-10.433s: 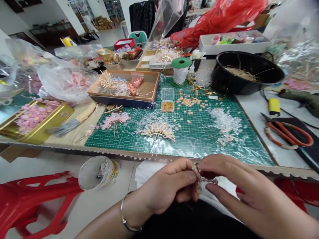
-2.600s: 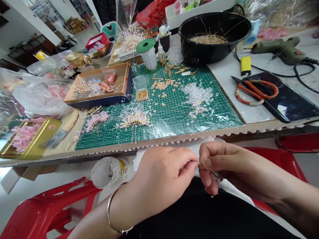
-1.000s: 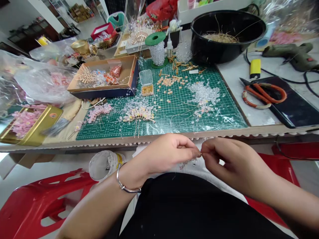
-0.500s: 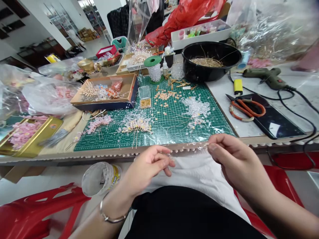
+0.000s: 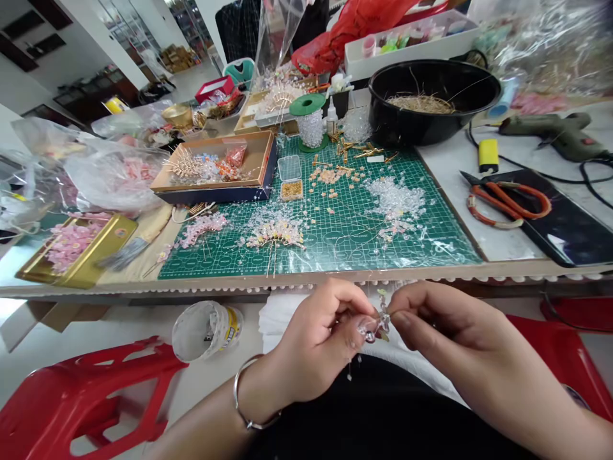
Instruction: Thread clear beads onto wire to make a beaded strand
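Both of my hands meet over my lap, just below the table's front edge. My left hand (image 5: 320,342), with a silver bangle on the wrist, pinches a small cluster of clear beads on thin wire (image 5: 377,322). My right hand (image 5: 440,329) pinches the same beaded piece from the right side, fingertips almost touching those of the left. A short strand with a bead hangs down from the piece. On the green cutting mat (image 5: 335,223) lie a finished beaded hair comb (image 5: 275,233), a pile of clear beads (image 5: 395,201) and scattered pink beads.
A black bowl (image 5: 433,96) of gold wire stands at the back. Orange-handled scissors (image 5: 507,195), a yellow lighter (image 5: 488,153) and a green glue gun (image 5: 555,131) lie at right. A brown tray (image 5: 218,169) and gold tin (image 5: 76,246) sit left; a red stool (image 5: 81,402) and a plastic tub (image 5: 205,329) below.
Half a second ago my hands were apart, the left one loose over my lap. Now they have come together and both pinch the beaded piece.
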The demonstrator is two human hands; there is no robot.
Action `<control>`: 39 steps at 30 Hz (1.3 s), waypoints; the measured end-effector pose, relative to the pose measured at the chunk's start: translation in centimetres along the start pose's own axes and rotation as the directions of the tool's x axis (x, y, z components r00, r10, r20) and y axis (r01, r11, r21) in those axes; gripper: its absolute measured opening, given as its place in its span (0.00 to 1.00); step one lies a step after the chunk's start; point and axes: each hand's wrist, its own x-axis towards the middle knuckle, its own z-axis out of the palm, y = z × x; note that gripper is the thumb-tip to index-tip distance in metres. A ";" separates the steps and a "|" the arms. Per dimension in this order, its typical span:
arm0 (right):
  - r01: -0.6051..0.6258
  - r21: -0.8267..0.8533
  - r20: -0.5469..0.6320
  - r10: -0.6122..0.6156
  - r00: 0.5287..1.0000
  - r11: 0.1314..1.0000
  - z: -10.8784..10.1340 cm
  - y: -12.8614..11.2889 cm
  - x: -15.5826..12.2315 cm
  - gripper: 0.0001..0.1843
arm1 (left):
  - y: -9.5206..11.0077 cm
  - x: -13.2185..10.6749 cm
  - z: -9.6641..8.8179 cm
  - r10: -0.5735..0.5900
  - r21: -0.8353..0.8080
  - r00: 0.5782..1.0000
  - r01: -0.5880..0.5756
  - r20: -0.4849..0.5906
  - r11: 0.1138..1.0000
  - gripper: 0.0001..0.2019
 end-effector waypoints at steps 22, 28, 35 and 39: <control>-0.322 0.167 0.495 0.203 0.845 0.932 -1.2 1.0 2.6 0.12 | 0.4 0.2 -1.4 0.346 0.406 0.898 -0.432 0.271 0.805 0.11; -0.276 0.067 0.471 0.213 0.856 0.959 -1.3 1.6 2.2 0.14 | 0.9 0.2 -1.1 0.196 0.407 0.957 -0.269 0.213 0.873 0.05; -0.295 0.034 0.462 0.247 0.852 0.955 -1.4 2.4 1.3 0.14 | 1.8 0.3 -0.5 -0.191 0.393 0.976 0.136 0.104 0.909 0.04; -0.371 0.070 0.465 0.299 0.833 0.926 -1.4 3.2 0.7 0.10 | 2.5 1.0 -0.8 -0.368 0.475 0.920 0.265 0.137 0.839 0.07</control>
